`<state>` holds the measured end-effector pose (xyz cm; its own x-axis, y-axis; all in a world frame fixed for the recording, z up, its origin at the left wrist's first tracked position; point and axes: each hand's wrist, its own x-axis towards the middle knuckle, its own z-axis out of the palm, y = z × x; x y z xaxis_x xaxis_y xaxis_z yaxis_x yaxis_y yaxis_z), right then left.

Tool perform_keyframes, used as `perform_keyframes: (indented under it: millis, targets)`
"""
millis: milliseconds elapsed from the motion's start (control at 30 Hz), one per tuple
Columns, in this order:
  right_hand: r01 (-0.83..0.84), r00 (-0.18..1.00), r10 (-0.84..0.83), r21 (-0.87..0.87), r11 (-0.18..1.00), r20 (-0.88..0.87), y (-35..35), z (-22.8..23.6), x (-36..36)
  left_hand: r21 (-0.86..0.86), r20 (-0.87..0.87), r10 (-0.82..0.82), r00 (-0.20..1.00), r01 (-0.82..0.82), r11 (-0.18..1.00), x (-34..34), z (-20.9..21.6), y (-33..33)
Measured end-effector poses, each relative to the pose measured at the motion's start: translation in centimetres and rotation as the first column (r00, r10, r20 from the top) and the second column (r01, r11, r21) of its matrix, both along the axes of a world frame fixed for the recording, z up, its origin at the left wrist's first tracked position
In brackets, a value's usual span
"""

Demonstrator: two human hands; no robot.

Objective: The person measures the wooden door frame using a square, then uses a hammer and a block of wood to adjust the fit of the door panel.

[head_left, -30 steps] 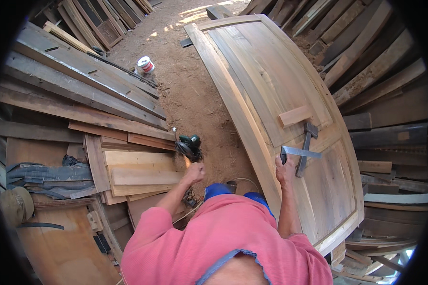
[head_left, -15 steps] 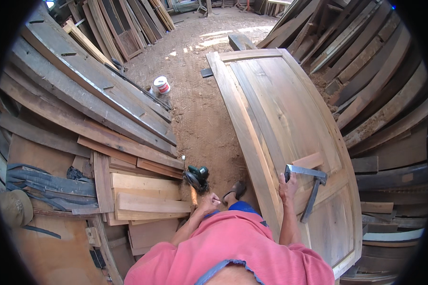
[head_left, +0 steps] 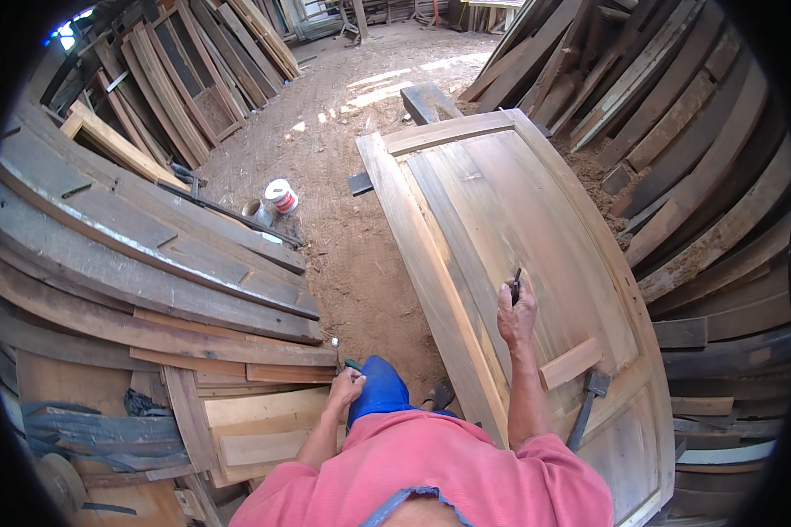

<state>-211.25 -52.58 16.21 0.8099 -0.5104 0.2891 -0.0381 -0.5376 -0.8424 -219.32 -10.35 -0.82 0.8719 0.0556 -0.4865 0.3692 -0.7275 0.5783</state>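
A large panelled wooden door (head_left: 492, 202) lies flat on my right. Over its panels my right hand (head_left: 518, 321) is closed around a slim dark tool (head_left: 516, 279), which points away from me; its kind does not show clearly. Nearer me on the door rest a short wooden block (head_left: 571, 362) and a hammer (head_left: 596, 386) with a blocky head, its handle partly behind my sleeve. My left hand (head_left: 348, 386) is held low beside my blue-clad knee with curled fingers; whatever they may hold is hidden. Just behind it, a bit of a green power tool (head_left: 352, 364) shows.
Long, heavy planks (head_left: 149, 237) are stacked along my left, with shorter pale boards (head_left: 264, 430) nearer me. A white bucket (head_left: 281, 196) stands on the sawdust-covered ground (head_left: 360, 255). Leaning boards (head_left: 677, 149) line the right side. A dark beam (head_left: 429, 104) juts out beyond the door.
My right hand has moved away from the hammer, further up the door, turning its tool so the flat metal blade no longer shows. My left hand has shifted left, and my knee has come forward.
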Motion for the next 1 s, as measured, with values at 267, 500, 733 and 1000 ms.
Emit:
perform_keyframes:
  millis: [267, 500, 733, 1000]
  targets:
    - [-0.055, 0.995, 0.027, 0.310, 0.949, 0.094, 5.6, 3.3, 7.3, -0.004, 0.077, 0.023, 0.997, -0.022, 1.000, 9.4, -0.9, 2.7]
    - [0.007, 1.000, -0.004, 0.178, 0.984, -0.015, 9.1, -0.4, 19.2, -0.078, 0.019, -0.026, 0.999, 0.028, 0.997, 25.4, -1.3, 4.0]
    - [0.115, 0.993, -0.114, 0.069, 0.991, -0.017, 15.7, -1.1, 37.0, -0.122, -0.117, -0.431, 0.895, 0.418, 0.900, 41.5, -2.0, 11.2]
    - [-0.088, 0.996, 0.087, 0.049, 0.995, 0.012, 25.9, 2.1, 54.6, -0.063, 0.121, -0.255, 0.959, 0.264, 0.963, 59.0, 1.8, 18.5]
